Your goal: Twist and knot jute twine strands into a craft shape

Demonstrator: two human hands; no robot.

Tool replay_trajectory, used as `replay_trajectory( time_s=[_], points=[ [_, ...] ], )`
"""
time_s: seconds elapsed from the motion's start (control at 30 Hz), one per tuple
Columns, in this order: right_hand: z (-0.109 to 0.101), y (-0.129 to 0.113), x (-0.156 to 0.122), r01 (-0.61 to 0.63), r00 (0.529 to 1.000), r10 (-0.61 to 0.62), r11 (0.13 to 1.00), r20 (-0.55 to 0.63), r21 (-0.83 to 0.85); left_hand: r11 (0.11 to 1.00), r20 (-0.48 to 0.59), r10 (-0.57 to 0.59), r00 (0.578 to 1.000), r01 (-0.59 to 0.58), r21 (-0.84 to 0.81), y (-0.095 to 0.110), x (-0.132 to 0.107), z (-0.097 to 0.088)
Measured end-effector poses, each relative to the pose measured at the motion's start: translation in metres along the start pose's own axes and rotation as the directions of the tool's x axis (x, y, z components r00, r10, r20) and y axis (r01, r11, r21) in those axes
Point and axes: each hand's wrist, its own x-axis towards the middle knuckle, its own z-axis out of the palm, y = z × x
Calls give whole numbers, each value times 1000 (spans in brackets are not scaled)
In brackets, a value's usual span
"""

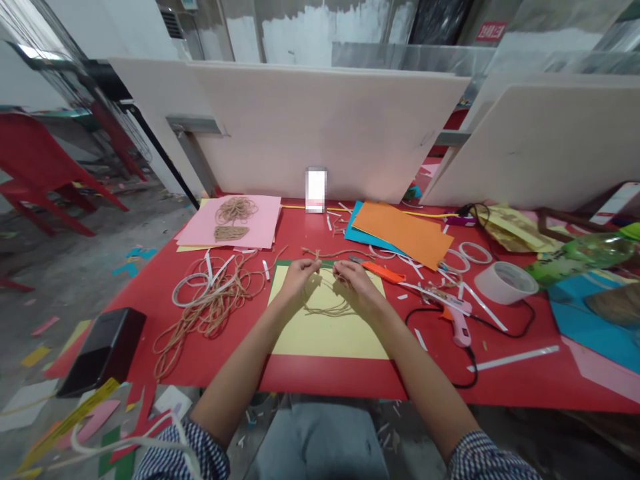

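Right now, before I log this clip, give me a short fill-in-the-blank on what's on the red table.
The left hand and right hand hold twine above a ____ sheet.
The coil of twine rests on a ____ sheet.
The orange paper overlaps a ____ sheet.
The glue gun lies nearer the ____ hand.

Missing words: yellow; pink; blue; right.

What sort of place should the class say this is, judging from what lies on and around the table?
Probably a craft workroom: the red table holds orange card, jute twine and a pink hot glue gun, while paper offcuts litter the floor.
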Motion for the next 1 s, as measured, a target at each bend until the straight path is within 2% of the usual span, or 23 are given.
replay_trajectory(
  time_s=[0.07, 0.17, 0.27, 0.37, 0.47, 0.67, 0.73, 0.83, 1.0],
  points=[
    [3, -1, -3, 10, 999, -7, 998, 51, -65, 1000, -23, -2, 1000, 2, 1, -2, 1, -1],
    [7, 2, -5, -5, 985, 22, 995, 171, -102, 999, 17, -29, 999, 30, -33, -2, -1, 0],
    [9, 9, -4, -4, 973, 36, 990, 229, -139, 995, 41, -41, 998, 45, -90, -2, -5, 2],
    [7, 13, 1, 85, 984, -42, 965, 173, -247, 997, 26, -16, 1000, 18, -80, -1, -5, 3],
    [5, 13, 5, 166, 986, -154, 899, 62, -406, 999, -13, 45, 999, -45, 15, 1, -3, 3],
    [5, 6, 4, 162, 963, -262, 753, -64, -638, 974, -77, 78, 994, -59, 219, 1, -3, 4],
    [5, 4, 2, 150, 961, -269, 715, -71, -683, 953, -84, 93, 992, -65, 295, 0, -5, 4],
    [6, 3, 2, 171, 956, -292, 656, -38, -735, 932, -38, 101, 994, -81, 353, -3, -4, 3],
    [7, 1, -1, 214, 953, -302, 586, 35, -782, 957, 22, 69, 997, -72, 281, -4, 3, 4]
  ],
)
